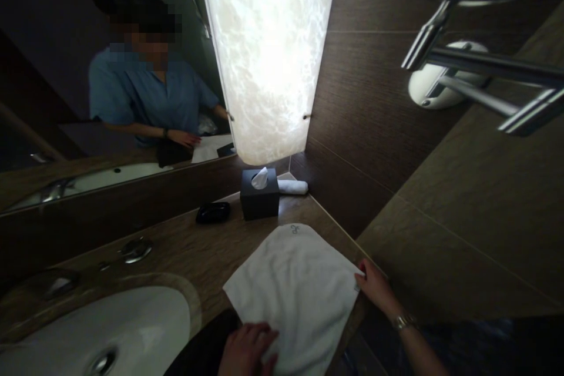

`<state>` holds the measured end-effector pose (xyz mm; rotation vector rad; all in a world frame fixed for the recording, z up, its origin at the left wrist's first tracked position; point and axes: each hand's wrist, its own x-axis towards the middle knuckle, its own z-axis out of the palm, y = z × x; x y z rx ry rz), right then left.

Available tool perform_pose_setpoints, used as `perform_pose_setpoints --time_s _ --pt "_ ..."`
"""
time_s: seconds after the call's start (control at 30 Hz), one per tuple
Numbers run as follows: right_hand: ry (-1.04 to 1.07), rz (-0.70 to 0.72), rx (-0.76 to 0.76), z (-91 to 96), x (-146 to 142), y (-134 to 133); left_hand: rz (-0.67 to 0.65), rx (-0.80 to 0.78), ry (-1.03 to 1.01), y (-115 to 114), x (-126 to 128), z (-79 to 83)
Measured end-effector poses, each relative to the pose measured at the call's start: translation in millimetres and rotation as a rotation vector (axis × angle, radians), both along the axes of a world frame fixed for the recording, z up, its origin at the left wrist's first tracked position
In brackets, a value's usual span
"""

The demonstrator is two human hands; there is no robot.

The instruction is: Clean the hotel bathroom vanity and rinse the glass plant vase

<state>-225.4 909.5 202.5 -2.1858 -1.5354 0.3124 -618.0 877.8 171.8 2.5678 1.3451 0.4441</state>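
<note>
Porcelain comes first at the far left: a white oval washbasin (pixel 110 329) sunk into the brown wood-grain vanity counter (pixel 185 252), with a chrome tap fitting (pixel 136 249) behind it. Past that lies a small black glossy dish (pixel 212 212), then a black cube tissue box (pixel 259 194) with a white rolled cloth (pixel 293 187) just beside it, under the glowing marbled lamp panel (pixel 268 53).

Nearer the viewer, a white square terry towel (pixel 295 288) lies flat on the counter, turned so one corner points toward the tissue box. The left hand (pixel 247 349) rests palm down on its near edge, fingers loosely spread and flat, pressing rather than gripping. The right hand (pixel 376 288) is at the towel's right corner, fingertips touching or pinching it; which one I cannot tell.

Both hands are at the towel, the right at its outer corner. That corner sits close to the brown tiled wall (pixel 440 217), so open room lies leftward, toward the basin. A chrome wall-mounted arm (pixel 476 70) juts out overhead.
</note>
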Motion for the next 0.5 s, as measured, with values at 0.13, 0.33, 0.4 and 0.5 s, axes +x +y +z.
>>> perform_pose_setpoints --time_s 0.13,0.33,0.4,0.5 --pt "0.187 0.08 0.166 27.4 -75.8 16.9 0.459 0.039 0.084 75.1 -31.0 36.2" --pt "0.138 0.617 -0.109 31.8 -188.5 49.4 0.526 -0.27 0.008 117.5 -39.8 42.7" --pt "0.326 0.547 -0.067 26.1 -179.0 45.4 0.524 -0.409 -0.39 112.5 -17.5 42.2" --pt "0.723 0.267 0.036 13.8 -142.7 32.8 0.429 -0.703 -1.002 97.9 45.5 41.9"
